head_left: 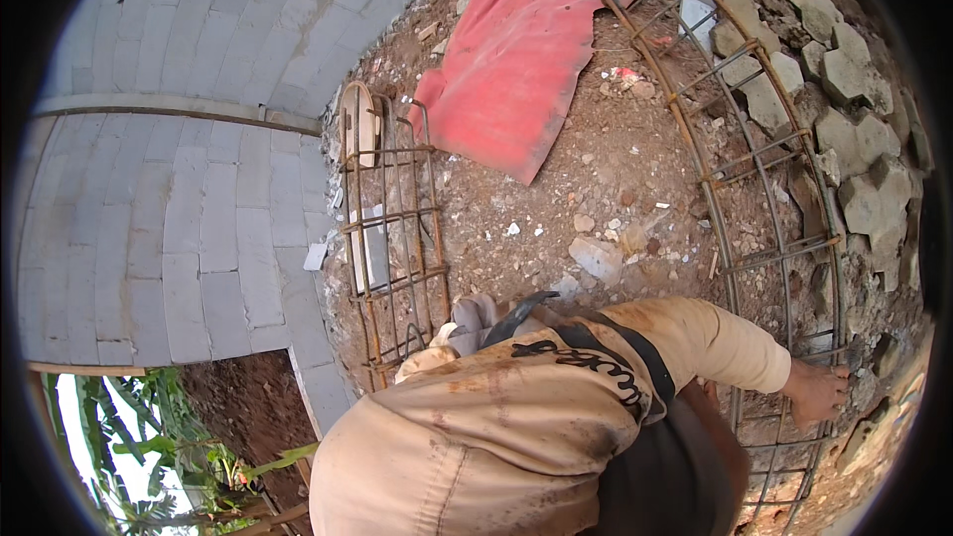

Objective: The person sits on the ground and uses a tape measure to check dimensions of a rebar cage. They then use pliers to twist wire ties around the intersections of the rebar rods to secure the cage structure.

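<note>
A tan sleeve with dark bands (725, 333) crosses from the lower left to the right, and its bend makes it look like my left arm. At its end my left hand (816, 393) is closed on the bars of a long rebar cage (779, 263), near the cage's lower end. The cage is of brown, rusty rods tied with square hoops and curves along the right side. Under the arm, a strip of bare skin (730, 447) shows beside dark cloth (670, 481). My right hand does not show.
A second rebar cage (397, 223) lies by the grey block wall (179, 218) on the left. A red sheet (526, 60) covers part of the rubble-strewn soil (625, 159). Hexagonal concrete pavers (874, 199) are piled at right. Bunched grey cloth (475, 316) sits beside the sleeve.
</note>
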A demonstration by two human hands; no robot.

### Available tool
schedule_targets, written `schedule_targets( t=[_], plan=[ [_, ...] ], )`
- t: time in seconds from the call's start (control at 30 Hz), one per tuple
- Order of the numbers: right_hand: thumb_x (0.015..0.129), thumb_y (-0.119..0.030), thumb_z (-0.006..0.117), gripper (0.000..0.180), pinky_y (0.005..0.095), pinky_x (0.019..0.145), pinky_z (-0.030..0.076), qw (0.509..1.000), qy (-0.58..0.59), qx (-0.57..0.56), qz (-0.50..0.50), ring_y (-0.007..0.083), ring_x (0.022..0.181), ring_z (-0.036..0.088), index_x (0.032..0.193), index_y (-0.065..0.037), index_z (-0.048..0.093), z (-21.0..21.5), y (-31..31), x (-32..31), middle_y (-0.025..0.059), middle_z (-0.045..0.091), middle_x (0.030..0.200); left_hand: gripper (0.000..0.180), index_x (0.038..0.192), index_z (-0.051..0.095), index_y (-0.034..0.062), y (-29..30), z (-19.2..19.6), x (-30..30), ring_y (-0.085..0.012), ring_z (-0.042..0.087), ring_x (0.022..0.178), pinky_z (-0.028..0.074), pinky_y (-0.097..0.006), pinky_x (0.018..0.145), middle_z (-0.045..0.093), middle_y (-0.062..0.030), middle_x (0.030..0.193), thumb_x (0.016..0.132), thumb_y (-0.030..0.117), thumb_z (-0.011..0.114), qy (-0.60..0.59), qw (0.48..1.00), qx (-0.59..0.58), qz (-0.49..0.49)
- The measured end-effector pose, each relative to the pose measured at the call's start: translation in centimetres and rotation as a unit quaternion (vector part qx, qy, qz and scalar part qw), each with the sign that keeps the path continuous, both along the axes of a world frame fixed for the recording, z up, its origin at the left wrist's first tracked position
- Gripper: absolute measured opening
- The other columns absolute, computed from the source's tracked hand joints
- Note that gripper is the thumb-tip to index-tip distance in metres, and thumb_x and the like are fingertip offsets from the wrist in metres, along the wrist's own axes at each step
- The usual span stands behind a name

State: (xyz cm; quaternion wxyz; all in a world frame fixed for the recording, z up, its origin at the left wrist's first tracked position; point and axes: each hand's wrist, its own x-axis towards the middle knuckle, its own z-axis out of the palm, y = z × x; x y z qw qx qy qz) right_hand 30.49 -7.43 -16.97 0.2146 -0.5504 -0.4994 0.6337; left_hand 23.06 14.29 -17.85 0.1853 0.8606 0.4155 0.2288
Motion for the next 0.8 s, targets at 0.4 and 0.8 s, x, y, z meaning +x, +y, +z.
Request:
schedule_targets(
  t=[0.4,0.8],
  plan=[
    [0.093,-0.008,0.074,0.02,0.0285,0.068,0.047,0.992,0.113,-0.058,0.008,0.0084,0.072,0.055,0.08,0.0,0.061,-4.1,-1.1,-0.6,-0.0003,0.063,0.074,0.07,0.131,0.067,0.0095,-0.2,-1.4,0.6,-0.0415,0.041,0.141,0.011,-0.064,0.126,0.058,-0.0193,0.137,0.076,0.052,0.075,0.011,1.0,0.014,0.006],
    [0.099,-0.01,0.07,0.021,0.0284,0.068,0.045,0.987,0.142,-0.061,0.031,0.0065,0.073,0.052,0.084,0.002,0.063,-5.4,-1.7,-1.0,0.0004,0.062,0.073,0.077,0.137,0.065,0.0092,-0.4,-1.2,0.3,-0.0422,0.04,0.143,0.009,-0.064,0.127,0.057,-0.0187,0.141,0.077,0.056,0.076,0.023,1.0,0.01,-0.003]
  ],
)
